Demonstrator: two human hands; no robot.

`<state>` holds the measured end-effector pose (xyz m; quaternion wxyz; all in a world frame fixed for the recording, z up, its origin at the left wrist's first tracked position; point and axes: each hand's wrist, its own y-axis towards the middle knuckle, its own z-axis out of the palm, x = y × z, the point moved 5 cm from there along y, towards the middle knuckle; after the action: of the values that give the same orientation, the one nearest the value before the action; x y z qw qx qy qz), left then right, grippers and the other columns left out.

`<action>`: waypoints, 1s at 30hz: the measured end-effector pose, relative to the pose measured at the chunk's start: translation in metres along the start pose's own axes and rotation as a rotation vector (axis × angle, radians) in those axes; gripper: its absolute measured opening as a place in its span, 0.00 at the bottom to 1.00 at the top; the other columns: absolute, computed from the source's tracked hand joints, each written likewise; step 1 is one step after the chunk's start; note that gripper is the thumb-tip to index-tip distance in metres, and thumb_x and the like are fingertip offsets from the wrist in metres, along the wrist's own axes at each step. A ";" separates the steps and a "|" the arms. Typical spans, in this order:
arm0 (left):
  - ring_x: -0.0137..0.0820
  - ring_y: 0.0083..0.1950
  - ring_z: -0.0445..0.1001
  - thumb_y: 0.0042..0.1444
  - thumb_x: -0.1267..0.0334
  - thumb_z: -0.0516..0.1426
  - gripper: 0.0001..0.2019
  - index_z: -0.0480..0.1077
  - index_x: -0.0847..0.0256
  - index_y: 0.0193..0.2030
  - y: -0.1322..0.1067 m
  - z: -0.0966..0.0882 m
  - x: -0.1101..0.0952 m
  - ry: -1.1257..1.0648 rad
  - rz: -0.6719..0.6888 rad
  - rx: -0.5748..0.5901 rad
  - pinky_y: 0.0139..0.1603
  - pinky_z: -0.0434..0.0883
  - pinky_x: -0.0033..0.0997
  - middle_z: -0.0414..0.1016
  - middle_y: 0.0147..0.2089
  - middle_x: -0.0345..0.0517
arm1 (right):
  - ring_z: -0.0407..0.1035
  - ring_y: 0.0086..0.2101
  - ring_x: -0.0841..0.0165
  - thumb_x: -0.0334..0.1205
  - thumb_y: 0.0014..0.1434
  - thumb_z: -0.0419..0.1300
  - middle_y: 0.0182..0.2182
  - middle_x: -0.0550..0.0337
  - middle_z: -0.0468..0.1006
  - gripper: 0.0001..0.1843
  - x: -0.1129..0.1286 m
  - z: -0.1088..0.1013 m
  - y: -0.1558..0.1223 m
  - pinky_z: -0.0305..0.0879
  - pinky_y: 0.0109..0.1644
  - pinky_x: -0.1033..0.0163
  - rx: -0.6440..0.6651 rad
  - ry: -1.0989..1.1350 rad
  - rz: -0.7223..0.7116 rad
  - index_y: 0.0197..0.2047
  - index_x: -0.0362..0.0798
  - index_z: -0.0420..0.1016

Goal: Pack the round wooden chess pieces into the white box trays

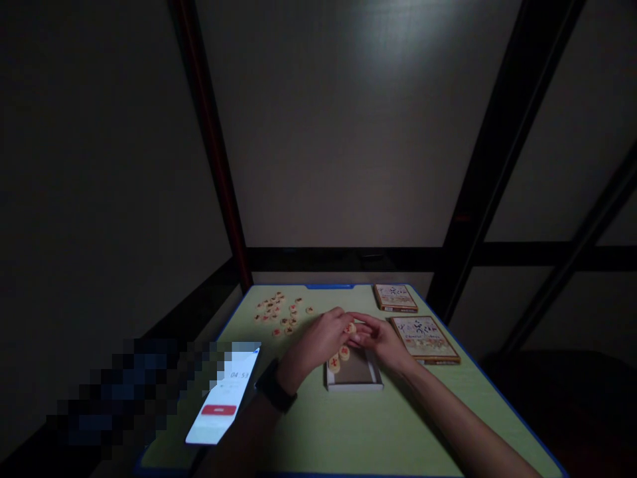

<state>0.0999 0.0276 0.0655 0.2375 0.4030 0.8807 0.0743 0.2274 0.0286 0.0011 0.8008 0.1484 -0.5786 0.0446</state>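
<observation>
Over a shallow open box [355, 386] with a pale rim and brown inside, my two hands meet. My left hand [323, 338], wearing a dark watch [277, 388], has its fingers curled down around a round Chinese chess piece [350, 328] with a red character. From the other side, the bent fingers and thumb of my right hand [381, 340] close on the same piece. Which fingers bear it is partly hidden. Two more red-marked pieces, one nearer [334, 362] and one farther [344, 352], lie along the box's left side.
Loose chess pieces [276, 309] with red and dark characters are scattered at the table's far left. A lit phone [223, 398] showing a timer stands at the left. Two printed Chinese chess boxes, one nearer [425, 337] and one farther [395, 297], lie along the right of the green table [318, 438].
</observation>
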 end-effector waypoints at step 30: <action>0.29 0.29 0.76 0.39 0.50 0.69 0.21 0.71 0.65 0.31 -0.008 0.035 0.055 -1.413 -0.530 -0.345 0.37 0.75 0.31 0.75 0.30 0.42 | 0.77 0.33 0.64 0.45 0.52 0.68 0.33 0.58 0.81 0.17 0.017 -0.005 -0.004 0.74 0.40 0.56 -0.204 -0.413 -0.199 0.43 0.48 0.73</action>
<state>0.0801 0.0610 0.0123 0.8124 0.0877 0.5631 -0.1237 0.2385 0.0249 0.0151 0.6767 0.1292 -0.7141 -0.1244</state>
